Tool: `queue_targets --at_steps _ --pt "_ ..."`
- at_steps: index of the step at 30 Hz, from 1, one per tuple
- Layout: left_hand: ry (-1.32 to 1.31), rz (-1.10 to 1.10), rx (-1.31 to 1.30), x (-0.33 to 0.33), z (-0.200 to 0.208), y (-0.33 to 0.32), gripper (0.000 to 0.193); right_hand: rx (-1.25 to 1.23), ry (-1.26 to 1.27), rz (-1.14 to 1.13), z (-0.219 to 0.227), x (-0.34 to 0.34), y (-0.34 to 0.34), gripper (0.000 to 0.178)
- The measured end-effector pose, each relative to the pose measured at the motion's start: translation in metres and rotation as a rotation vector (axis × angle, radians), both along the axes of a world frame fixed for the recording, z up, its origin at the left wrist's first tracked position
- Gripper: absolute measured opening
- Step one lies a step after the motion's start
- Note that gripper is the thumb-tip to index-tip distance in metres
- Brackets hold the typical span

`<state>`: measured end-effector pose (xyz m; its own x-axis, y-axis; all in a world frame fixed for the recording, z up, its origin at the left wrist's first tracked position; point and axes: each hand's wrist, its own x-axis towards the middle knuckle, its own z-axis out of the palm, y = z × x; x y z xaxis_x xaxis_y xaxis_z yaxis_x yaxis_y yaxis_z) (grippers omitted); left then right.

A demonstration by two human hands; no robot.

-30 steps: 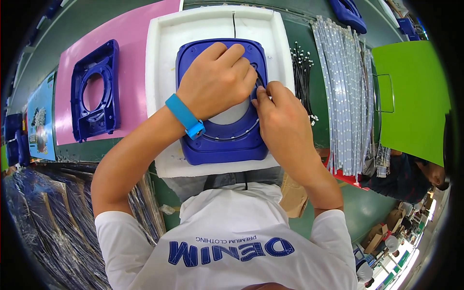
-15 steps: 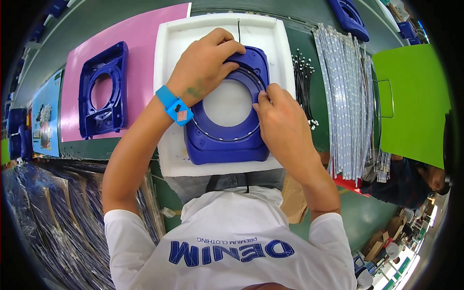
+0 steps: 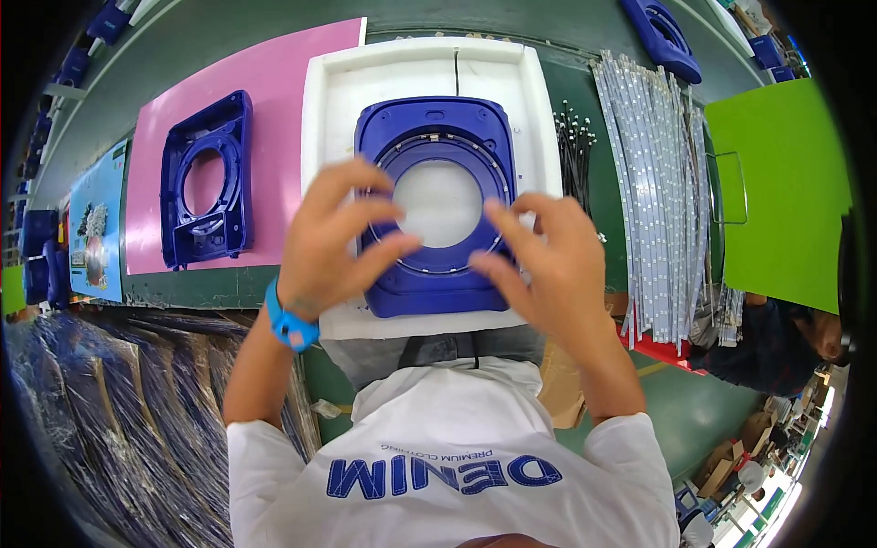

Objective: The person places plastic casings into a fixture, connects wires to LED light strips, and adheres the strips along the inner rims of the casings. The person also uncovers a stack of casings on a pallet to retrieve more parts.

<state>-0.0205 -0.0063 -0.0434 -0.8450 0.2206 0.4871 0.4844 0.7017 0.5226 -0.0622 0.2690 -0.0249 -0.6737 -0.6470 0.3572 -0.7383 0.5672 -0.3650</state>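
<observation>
A blue plastic housing point(image 3: 435, 294) with a large round opening lies flat in a white foam tray point(image 3: 320, 96). Around the opening, a thin light strip point(image 3: 435, 138) runs in a ring-shaped groove. Over the housing's left side is my left hand point(image 3: 338, 237), slightly blurred, its fingers spread with nothing between them. My right hand point(image 3: 553, 260) hovers at the right edge of the ring, thumb and forefinger apart and holding nothing. Whether any fingertip touches the housing I cannot tell. Parts of its left and right sides are hidden behind my fingers.
Left of the tray, a second blue housing point(image 3: 207, 183) rests on a pink sheet point(image 3: 292, 82). To the right are black cable ties point(image 3: 574, 151), many light strips point(image 3: 653, 201) and a green board point(image 3: 776, 183). Plastic-wrapped bundles point(image 3: 137, 411) lie at lower left.
Both hands have come off the ring's upper and right edge. My left hand moved down and left with fingers spreading; my right hand moved lower and opened. The light strip's top now shows.
</observation>
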Motion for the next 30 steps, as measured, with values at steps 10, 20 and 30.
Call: queue_targets --at_steps 10,20,30 --pt "0.153 0.544 -0.078 0.053 0.010 -0.046 0.029 0.093 0.014 0.269 0.018 0.006 -0.015 0.062" --pt "-0.213 0.800 -0.424 0.053 -0.039 -0.085 0.067 0.173 0.304 -0.113 0.010 -0.260 -0.100 0.047" --pt "0.006 0.837 -0.160 0.051 -0.045 -0.105 0.027 0.210 0.324 -0.315 -0.055 -0.353 -0.143 0.054"
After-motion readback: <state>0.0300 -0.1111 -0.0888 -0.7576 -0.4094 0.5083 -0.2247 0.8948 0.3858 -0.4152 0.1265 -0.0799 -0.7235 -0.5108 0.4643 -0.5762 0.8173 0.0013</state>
